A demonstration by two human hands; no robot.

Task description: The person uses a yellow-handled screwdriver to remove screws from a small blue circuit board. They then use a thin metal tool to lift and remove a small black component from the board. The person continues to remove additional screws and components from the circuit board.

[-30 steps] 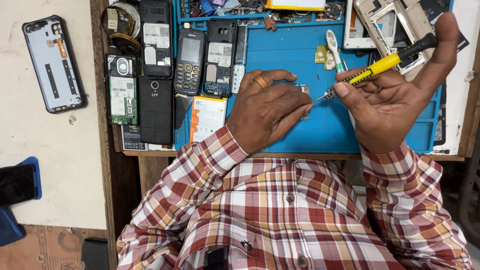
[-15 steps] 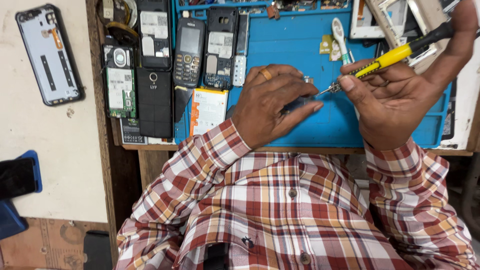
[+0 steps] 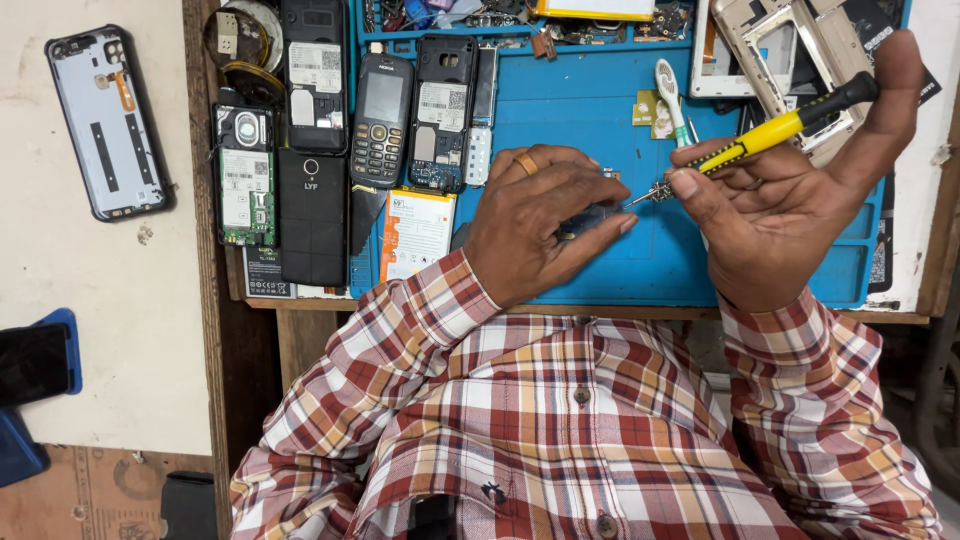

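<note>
Yellow plastic forms the handle of the screwdriver [image 3: 775, 130], capped in black at its far end and tapering to a thin metal shaft; it is pinched between the thumb and the curled fingers of the right hand [image 3: 775, 215], slanted down to the left above the blue mat [image 3: 600, 110]; a tiny metal piece is seen at its tip. The tip is met by the left hand [image 3: 545, 225], whose fingers are pressed together around a small dark part [image 3: 590, 215] just above the mat; a ring is worn on one finger.

One screwdriver is counted; one keypad phone [image 3: 381, 120] lies face up; at least three opened phone bodies are seen beside it, with one circuit board [image 3: 244, 188] at the mat's left edge; one grey back cover [image 3: 108, 122] lies well apart on the pale table [image 3: 110, 290].

White rectangular labels are stuck on the opened bodies; a white and orange battery [image 3: 415, 233] lies at the mat's lower left; a white toothbrush [image 3: 670, 95] lies near the screwdriver.
</note>
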